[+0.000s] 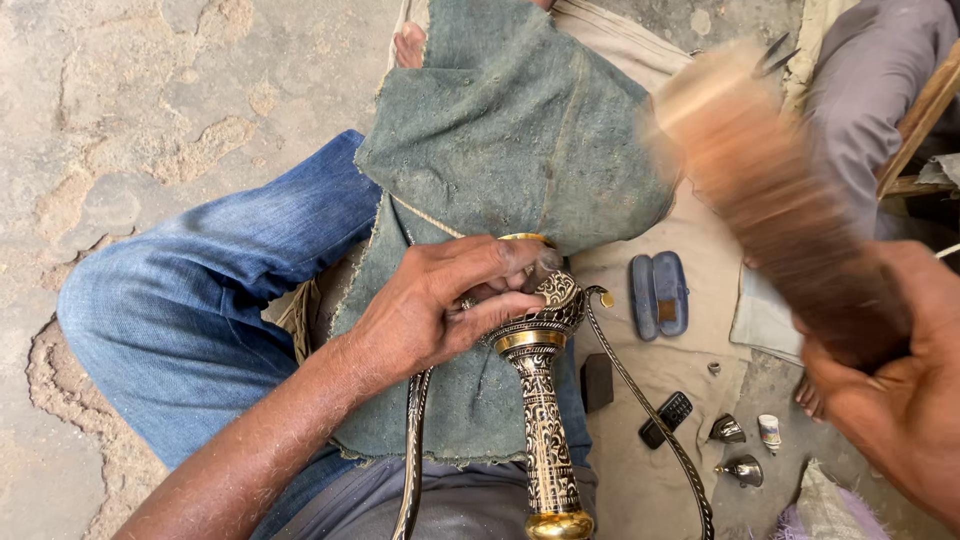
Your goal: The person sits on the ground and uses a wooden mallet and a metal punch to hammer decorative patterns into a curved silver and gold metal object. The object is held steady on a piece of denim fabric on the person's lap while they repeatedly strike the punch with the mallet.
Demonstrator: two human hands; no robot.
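This is an open-air, ground-level metalcraft workplace, not a bench shop. The person sits on a cracked stone floor (130, 110) with a worn green cloth (500, 130) over the lap. A beige mat (680, 370) alongside carries small metal fittings (728, 430), a dark block (597, 382) and an engraved brass-and-black vessel (545, 400).

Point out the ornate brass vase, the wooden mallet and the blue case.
ornate brass vase (545, 420), head view, on its engraved stem.
wooden mallet (770, 190), head view, on its blurred shaft.
blue case (659, 294), head view, on the middle between its two halves.
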